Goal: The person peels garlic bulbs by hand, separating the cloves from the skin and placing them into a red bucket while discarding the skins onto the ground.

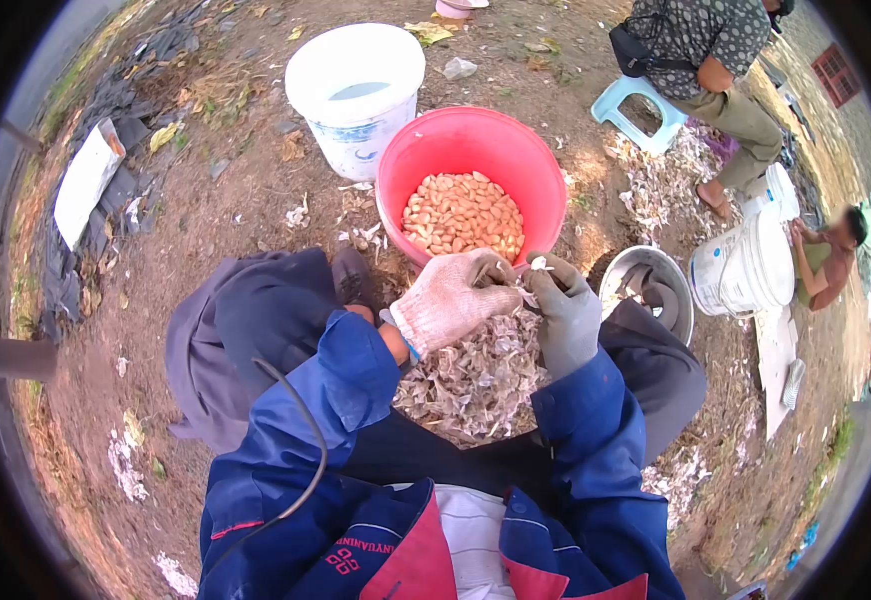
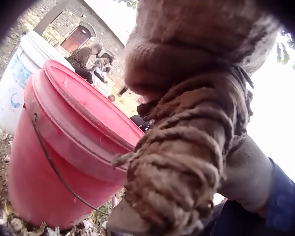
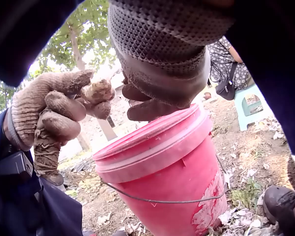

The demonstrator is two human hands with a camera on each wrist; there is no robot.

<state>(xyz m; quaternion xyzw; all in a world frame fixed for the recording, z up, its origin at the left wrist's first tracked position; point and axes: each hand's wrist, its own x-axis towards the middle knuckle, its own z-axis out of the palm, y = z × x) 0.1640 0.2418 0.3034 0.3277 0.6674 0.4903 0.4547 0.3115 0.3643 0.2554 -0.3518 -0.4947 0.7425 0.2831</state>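
Observation:
My left hand (image 1: pixel 459 298), in a pale knit glove, curls round a tool handle (image 2: pixel 177 157) wrapped in twine or cloth. A whitish-brown piece of garlic (image 3: pixel 97 92) sits at its thumb and fingertips in the right wrist view. The right hand (image 1: pixel 567 318), in a grey coated glove, is right beside the left, fingers bent; a small white bit of garlic (image 1: pixel 540 263) shows at its fingertips. Both hands are at the near rim of a red bucket (image 1: pixel 396 160) that holds many peeled cloves (image 1: pixel 464 215). Dry garlic skins (image 1: pixel 476 380) lie heaped below the hands.
A white bucket (image 1: pixel 356 60) with liquid stands behind the red one. At the right is a metal basin (image 1: pixel 691 290) of dark pieces. Beyond it are white buckets (image 1: pixel 746 265), a seated person (image 1: pixel 701 50) by a light-blue stool (image 1: pixel 641 110), and another person (image 1: pixel 836 255).

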